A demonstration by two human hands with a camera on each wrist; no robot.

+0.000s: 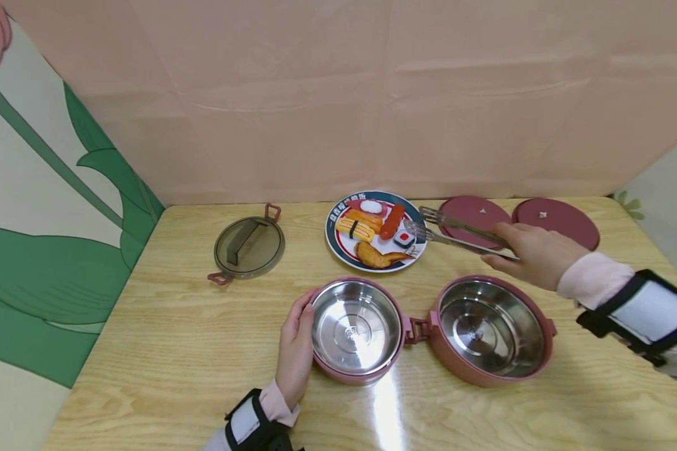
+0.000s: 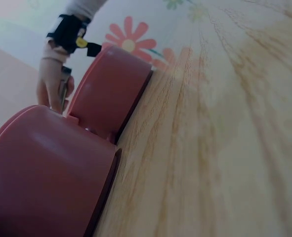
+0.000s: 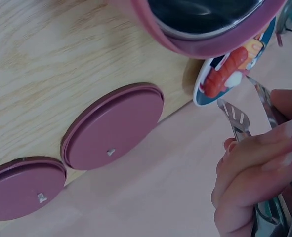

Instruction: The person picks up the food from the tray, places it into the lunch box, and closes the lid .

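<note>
My right hand (image 1: 538, 252) grips a pair of metal tongs (image 1: 468, 233), whose slotted tips stand apart over the right side of a plate (image 1: 333, 245). On that plate lie toy foods: a sausage (image 1: 392, 222), a sushi roll piece (image 1: 404, 238), a chicken wing (image 1: 379, 255) and a yellow piece with a dark band (image 1: 355, 229). Nothing shows between the tong tips. My left hand (image 1: 297, 351) holds the left side of a round pink pot (image 1: 356, 379) with a steel inside. A second pink pot (image 1: 468, 363) is joined to it by a clasp (image 1: 417, 329).
A clear lid (image 1: 262, 260) with a dark handle and pink clips lies at the left. Two dark red round lids (image 1: 468, 210) lie side by side at the back right. Behind the table (image 1: 203, 351) rises a pinkish cloth backdrop (image 1: 293, 125).
</note>
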